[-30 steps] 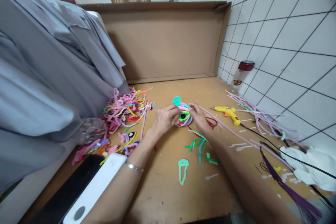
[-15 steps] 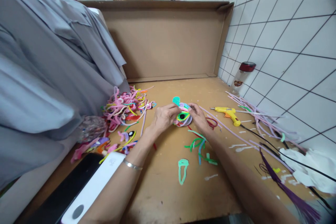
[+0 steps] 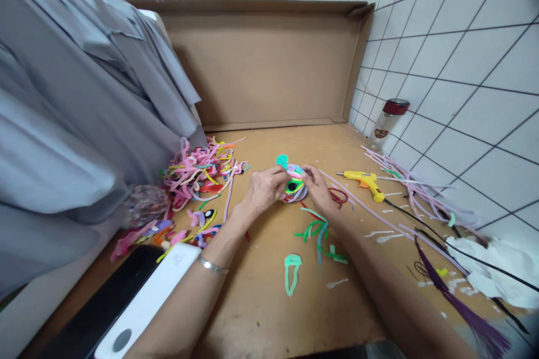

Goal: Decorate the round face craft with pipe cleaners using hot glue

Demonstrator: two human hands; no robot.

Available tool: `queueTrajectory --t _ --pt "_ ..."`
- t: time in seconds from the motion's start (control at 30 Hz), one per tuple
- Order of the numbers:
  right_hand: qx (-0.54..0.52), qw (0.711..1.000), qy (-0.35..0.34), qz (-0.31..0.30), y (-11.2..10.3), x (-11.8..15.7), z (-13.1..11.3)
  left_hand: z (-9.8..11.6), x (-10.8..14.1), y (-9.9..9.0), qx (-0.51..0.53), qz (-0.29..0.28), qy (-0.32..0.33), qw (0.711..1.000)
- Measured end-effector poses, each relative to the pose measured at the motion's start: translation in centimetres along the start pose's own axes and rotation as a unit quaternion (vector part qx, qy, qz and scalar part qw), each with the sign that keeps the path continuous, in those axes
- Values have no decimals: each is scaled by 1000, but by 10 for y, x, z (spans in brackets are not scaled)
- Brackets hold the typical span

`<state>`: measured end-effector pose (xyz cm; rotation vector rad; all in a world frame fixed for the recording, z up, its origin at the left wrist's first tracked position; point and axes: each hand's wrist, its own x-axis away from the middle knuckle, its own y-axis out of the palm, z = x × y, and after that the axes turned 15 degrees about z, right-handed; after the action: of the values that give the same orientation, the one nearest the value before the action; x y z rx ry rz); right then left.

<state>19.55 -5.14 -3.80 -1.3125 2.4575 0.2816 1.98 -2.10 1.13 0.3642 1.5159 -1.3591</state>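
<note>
Partly, the table (image 3: 256,303) is hidden at left by a grey cloth (image 3: 80,106), itself cut off. Nearer the middle lies a tangled pile of pipe cleaners (image 3: 196,171). At centre, the left hand (image 3: 264,188) and right hand (image 3: 316,186) pinch a small colourful craft piece (image 3: 293,185) between nearly closed fingertips; the fingers cover its sides, and whether it touches the wood I cannot tell.
</note>
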Motion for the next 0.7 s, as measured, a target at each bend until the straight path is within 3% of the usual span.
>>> queueTrajectory --t 0.7 --pt "9 1000 2 1 0 0 3 2 -1 1 1 -6 -7 1000"
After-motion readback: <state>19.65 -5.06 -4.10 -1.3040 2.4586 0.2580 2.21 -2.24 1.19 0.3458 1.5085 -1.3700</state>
